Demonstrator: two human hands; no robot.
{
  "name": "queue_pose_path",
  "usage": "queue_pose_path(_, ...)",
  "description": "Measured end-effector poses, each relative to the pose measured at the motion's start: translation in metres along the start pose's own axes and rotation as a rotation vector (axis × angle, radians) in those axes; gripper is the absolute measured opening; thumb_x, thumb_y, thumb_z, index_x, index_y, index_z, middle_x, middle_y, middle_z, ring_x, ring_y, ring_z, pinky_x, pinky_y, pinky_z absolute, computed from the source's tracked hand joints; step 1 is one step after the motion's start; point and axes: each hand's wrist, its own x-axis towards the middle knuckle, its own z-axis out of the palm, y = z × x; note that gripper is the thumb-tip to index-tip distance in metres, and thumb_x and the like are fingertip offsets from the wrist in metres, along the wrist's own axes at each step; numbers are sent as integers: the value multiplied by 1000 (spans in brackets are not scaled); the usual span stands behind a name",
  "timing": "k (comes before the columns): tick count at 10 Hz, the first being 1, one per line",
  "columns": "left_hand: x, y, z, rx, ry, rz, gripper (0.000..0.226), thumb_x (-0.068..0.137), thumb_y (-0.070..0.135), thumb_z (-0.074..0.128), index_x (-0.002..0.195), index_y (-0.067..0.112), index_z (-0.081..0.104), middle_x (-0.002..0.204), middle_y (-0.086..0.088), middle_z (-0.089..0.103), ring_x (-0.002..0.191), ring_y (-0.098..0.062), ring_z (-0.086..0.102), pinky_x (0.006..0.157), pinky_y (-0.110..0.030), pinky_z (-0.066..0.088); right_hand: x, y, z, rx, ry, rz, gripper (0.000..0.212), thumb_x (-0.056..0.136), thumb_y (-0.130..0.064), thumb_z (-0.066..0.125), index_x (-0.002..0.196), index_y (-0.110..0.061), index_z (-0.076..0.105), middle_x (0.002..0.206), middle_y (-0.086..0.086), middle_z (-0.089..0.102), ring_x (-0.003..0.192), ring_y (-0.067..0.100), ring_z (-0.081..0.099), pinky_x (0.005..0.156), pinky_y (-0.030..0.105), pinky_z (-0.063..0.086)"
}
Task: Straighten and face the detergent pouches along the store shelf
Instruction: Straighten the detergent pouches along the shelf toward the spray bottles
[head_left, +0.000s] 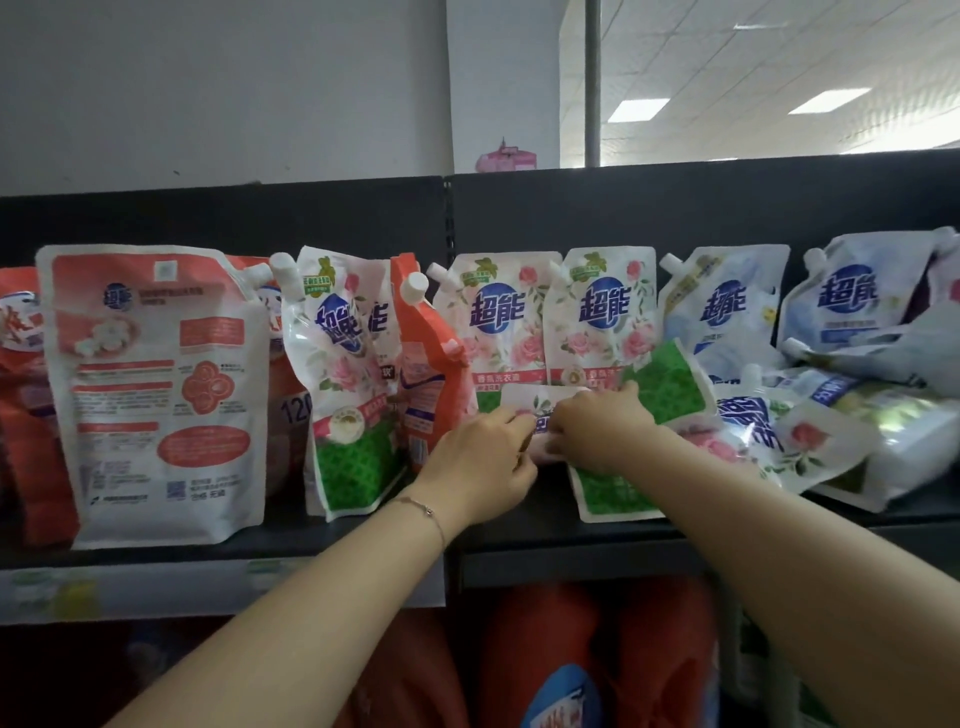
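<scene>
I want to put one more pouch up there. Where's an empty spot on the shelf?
Bare shelf shows at the front edge, between the left hand and the held pouch. A thin strip lies before the rose pouch. The right end is crowded with a pile of fallen pouches.

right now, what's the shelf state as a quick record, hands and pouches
left hand: grips held pouch
right hand: grips held pouch
held pouch: rose print, lying tilted at shelf front
upright, front-facing: left rose pouch, right rose pouch, behind it
backwards: red-and-white pouch, far left
toppled: heap of pouches, right end
</scene>
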Motion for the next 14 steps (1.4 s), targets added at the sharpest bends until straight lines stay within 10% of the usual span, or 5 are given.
queue_pose_path(5,-5,-15,-9,-182,-124,-301,28,88,32,59,66,15,54,77,-1,57,73,-20,57,63,-28,44,-7,23,-16,640,646,256,25,101,-29,46,93,-9,60,82,5,61,74,26,58,71,40,50)
queue_pose_path(6,0,-1,-9,-306,-140,-307,21,86,34,66,93,15,61,94,3,58,90,-19,59,77,-29,50,-9,11,-27,779,740,267,23,101,-27,47,96,-9,61,80,0,57,74,19,51,66,32,38)
queue_pose_path(7,8,16,-7,-615,-164,-353,81,76,32,79,140,19,31,124,11,46,119,-9,46,98,-22,40,-5,-6,-38,984,794,257,18,100,-23,49,94,-11,60,80,-1,59,75,18,54,66,32,39)
queue_pose_path(10,24,21,2,-437,185,-588,101,78,10,75,150,5,5,154,-18,11,141,-32,20,113,-35,20,-3,-52,-56,1640,804,301,13,101,-18,46,94,-13,55,82,-4,57,75,5,54,68,18,44)
queue_pose_path(14,-1,-29,-23,-477,11,-498,75,59,4,88,125,18,56,119,-3,64,111,-21,58,83,-22,43,-20,-48,-22,1407,478,82,14,96,-24,57,87,-13,57,79,-3,59,71,11,57,60,22,47)
